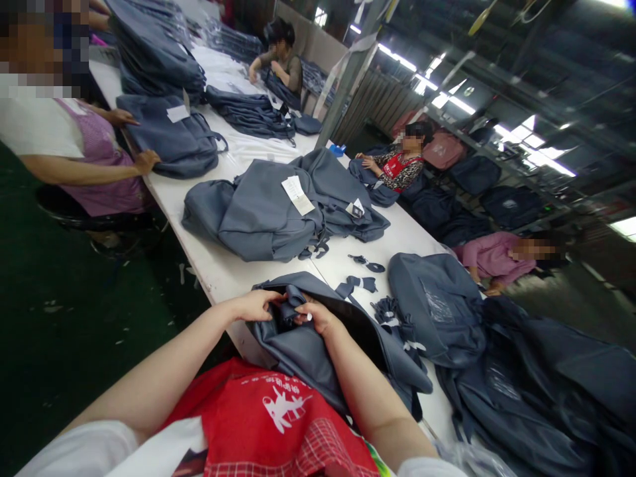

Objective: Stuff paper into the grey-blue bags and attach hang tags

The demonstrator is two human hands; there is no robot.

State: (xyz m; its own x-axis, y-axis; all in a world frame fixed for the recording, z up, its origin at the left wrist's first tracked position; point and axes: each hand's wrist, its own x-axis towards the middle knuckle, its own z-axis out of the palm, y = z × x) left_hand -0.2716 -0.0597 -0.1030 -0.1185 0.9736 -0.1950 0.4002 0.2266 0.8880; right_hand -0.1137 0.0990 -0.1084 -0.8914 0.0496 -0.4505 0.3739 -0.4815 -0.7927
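Observation:
A dark blue-grey bag (318,364) lies at the table's near edge, against my red apron, with its mouth gaping open. In that opening is a rolled strap (294,296) of the same dark colour. My right hand (320,317) pinches the strap from the right, and a small white piece shows by its fingers. From the left, my left hand (261,306) closes its fingers on the strap at the bag's rim; its fingertips are partly hidden. Just beyond the bag lie several bundled straps (365,283) with white bands.
Stuffed bags with paper tags (268,205) lie ahead on the white table (199,248). More bags (437,308) are piled to the right. At left a co-worker in a purple apron (106,159) handles a tagged bag (169,136). Other people sit across the table.

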